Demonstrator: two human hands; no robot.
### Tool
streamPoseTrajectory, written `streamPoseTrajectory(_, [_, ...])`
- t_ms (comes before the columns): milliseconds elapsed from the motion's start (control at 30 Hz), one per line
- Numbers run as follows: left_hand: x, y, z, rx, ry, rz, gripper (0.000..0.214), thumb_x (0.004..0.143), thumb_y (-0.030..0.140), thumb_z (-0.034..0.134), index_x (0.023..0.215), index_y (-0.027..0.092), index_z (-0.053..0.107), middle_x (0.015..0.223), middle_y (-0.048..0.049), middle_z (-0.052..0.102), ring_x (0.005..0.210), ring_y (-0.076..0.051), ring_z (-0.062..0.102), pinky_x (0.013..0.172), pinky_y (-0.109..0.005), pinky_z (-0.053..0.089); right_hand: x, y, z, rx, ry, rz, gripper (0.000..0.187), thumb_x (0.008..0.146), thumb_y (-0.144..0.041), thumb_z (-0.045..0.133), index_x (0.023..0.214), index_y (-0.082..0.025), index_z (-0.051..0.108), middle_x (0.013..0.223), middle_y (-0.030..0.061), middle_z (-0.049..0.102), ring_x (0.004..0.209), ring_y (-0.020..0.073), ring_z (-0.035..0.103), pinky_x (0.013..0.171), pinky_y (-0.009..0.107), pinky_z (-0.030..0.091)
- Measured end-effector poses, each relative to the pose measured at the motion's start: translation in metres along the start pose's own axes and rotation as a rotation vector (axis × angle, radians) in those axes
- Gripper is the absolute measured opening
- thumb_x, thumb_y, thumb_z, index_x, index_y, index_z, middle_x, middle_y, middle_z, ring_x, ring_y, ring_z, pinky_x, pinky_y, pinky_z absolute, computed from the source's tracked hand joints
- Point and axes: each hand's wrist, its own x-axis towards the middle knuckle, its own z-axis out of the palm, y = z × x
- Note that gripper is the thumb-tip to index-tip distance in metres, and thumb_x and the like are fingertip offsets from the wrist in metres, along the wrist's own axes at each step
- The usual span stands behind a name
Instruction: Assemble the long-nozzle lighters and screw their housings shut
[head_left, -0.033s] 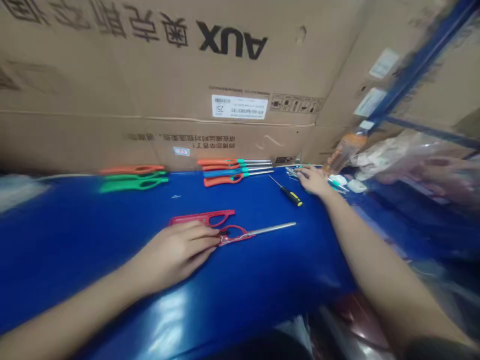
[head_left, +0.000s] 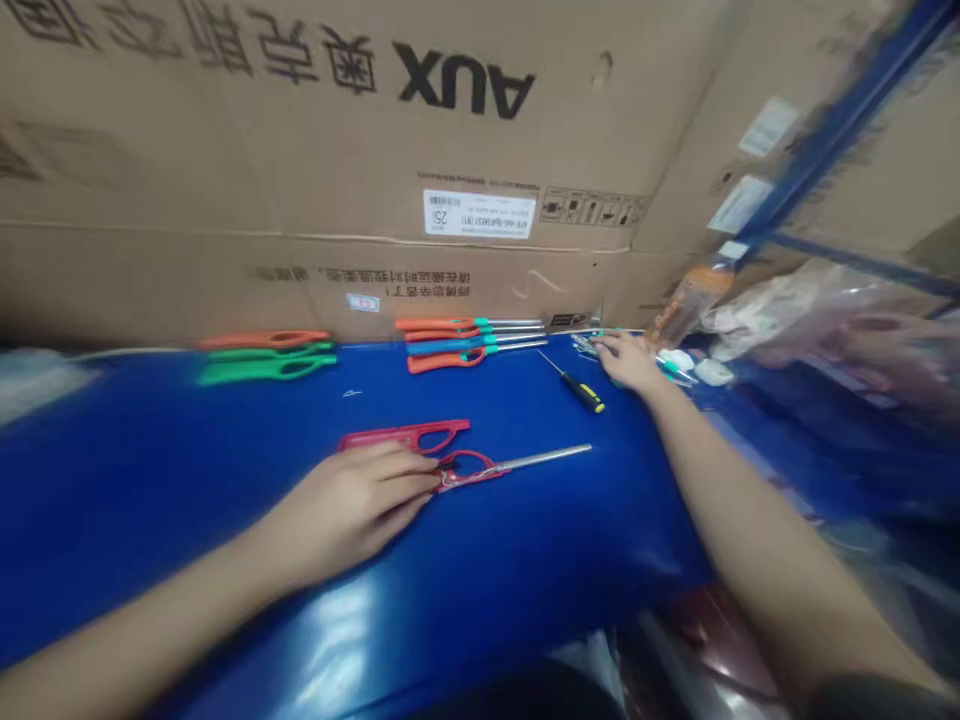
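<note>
My left hand [head_left: 367,505] lies over an opened red long-nosed lighter [head_left: 472,470] on the blue table, its fingers closed on the handle end. Thin wires show inside that handle, and a bare metal tube [head_left: 547,458] points right from it. Just behind lies a separate red handle shell [head_left: 405,435], partly covered by my fingers. At the back right, my right hand [head_left: 630,362] reaches to a cluster of small metallic and green parts [head_left: 583,345], fingers apart. Any part under its fingertips is hidden. A black-and-yellow screwdriver [head_left: 582,391] rests to its left.
Several orange and blue lighters [head_left: 450,347] lie along the carton [head_left: 337,200] at the back. Green and orange handle shells [head_left: 270,360] are at back left. A bottle of orange drink [head_left: 690,300] and plastic bags [head_left: 795,305] stand at right. The blue table [head_left: 487,590] spans the front.
</note>
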Motion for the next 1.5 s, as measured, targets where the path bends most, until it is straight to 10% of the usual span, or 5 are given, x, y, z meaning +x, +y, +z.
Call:
streamPoseTrajectory(400, [-0.004, -0.002, 0.001, -0.005, 0.026, 0.006, 0.027, 0.102, 0.022, 0.054, 0.122, 0.027, 0.072, 0.122, 0.0002, 0.075, 0.110, -0.019, 0.071, 0.095, -0.035, 0.060, -0.006, -0.029, -0.029, 0.485, 0.192, -0.038, 0.025, 0.098, -0.032, 0.053, 0.111, -0.016, 0.067, 0.117, 0.0141, 0.070, 0.108, 0.0257, 0.067, 0.099, 0.046, 0.053])
streamPoseTrajectory(733, [-0.001, -0.002, 0.000, -0.043, 0.041, 0.007, 0.026, 0.101, 0.019, 0.057, 0.122, 0.024, 0.071, 0.121, -0.0017, 0.075, 0.110, -0.019, 0.070, 0.096, -0.034, 0.058, -0.065, -0.124, -0.046, 0.650, -0.322, -0.600, 0.016, 0.091, -0.032, 0.064, 0.103, -0.022, 0.067, 0.096, 0.0035, 0.071, 0.074, 0.0147, 0.061, 0.071, 0.031, 0.051])
streamPoseTrajectory(933, [0.000, -0.003, -0.001, -0.012, 0.048, 0.034, 0.025, 0.100, 0.019, 0.057, 0.121, 0.022, 0.072, 0.119, -0.0039, 0.075, 0.107, -0.021, 0.071, 0.093, -0.035, 0.059, -0.068, -0.124, -0.049, 0.490, -0.325, -0.644, 0.048, 0.090, -0.042, 0.069, 0.130, -0.021, 0.052, 0.110, 0.0085, 0.065, 0.088, 0.0203, 0.060, 0.075, 0.034, 0.048])
streamPoseTrajectory(1200, [0.000, -0.003, 0.001, -0.087, 0.053, 0.011, 0.027, 0.100, 0.017, 0.058, 0.124, 0.020, 0.069, 0.120, -0.0065, 0.074, 0.110, -0.020, 0.070, 0.099, -0.034, 0.057, -0.072, -0.130, -0.059, 0.333, -0.342, -0.699, 0.016, 0.101, -0.032, 0.050, 0.093, -0.020, 0.058, 0.096, 0.0056, 0.063, 0.080, 0.0179, 0.056, 0.071, 0.031, 0.041])
streamPoseTrajectory(1500, [0.000, 0.001, 0.004, -0.172, 0.036, -0.081, 0.027, 0.100, 0.021, 0.059, 0.126, 0.019, 0.067, 0.118, -0.0080, 0.072, 0.109, -0.020, 0.068, 0.100, -0.034, 0.055, -0.110, -0.165, -0.082, 0.412, -0.522, -0.878, 0.016, 0.105, -0.030, 0.042, 0.095, -0.021, 0.050, 0.092, 0.0024, 0.058, 0.075, 0.0152, 0.051, 0.068, 0.029, 0.039])
